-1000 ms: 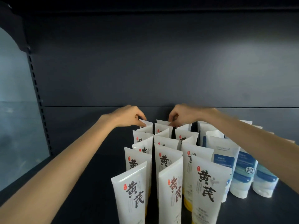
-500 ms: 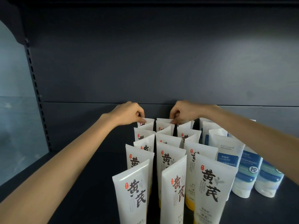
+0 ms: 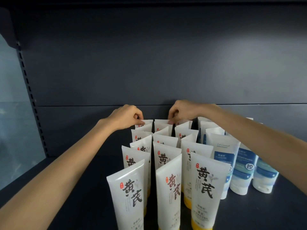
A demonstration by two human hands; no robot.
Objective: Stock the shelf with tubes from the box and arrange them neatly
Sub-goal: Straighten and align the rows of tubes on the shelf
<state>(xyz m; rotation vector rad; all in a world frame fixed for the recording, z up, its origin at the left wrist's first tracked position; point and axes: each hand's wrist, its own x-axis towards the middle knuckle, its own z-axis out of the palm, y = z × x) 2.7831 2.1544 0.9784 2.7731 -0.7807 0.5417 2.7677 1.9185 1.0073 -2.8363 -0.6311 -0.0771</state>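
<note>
While both hands work at the far end of the block, the risk lies in the close packing. The white tubes (image 3: 207, 185) stand cap-down on the shelf (image 3: 79, 188) in three tight columns that run from the front edge to the back panel, each tube tall, narrow-footed and almost touching its neighbours. The left hand (image 3: 127, 116) pinches the flat top seam of the rearmost tube (image 3: 147, 122) in the left column. The right hand (image 3: 182, 112) pinches a top seam at the back too, though I cannot tell whether it belongs to the middle column or the right one, since the fingers cover the gap between them. A tug forward or sideways there could tip the held tube into the one ahead and bring a column down like dominoes. Both forearms pass low over the stock, the right one above the blue-and-white tubes (image 3: 244, 165) just beside the block, so a dropped elbow on the way out could topple those. Several white tubes stand turned off square, and a nudge would skew them further. The white labels carry large black characters 黄芪 with a small red seal at the upper left, above yellow caps; the finer print is too small to read. The blue ones show "Oil Control" in script and 控 in a white circle.
</note>
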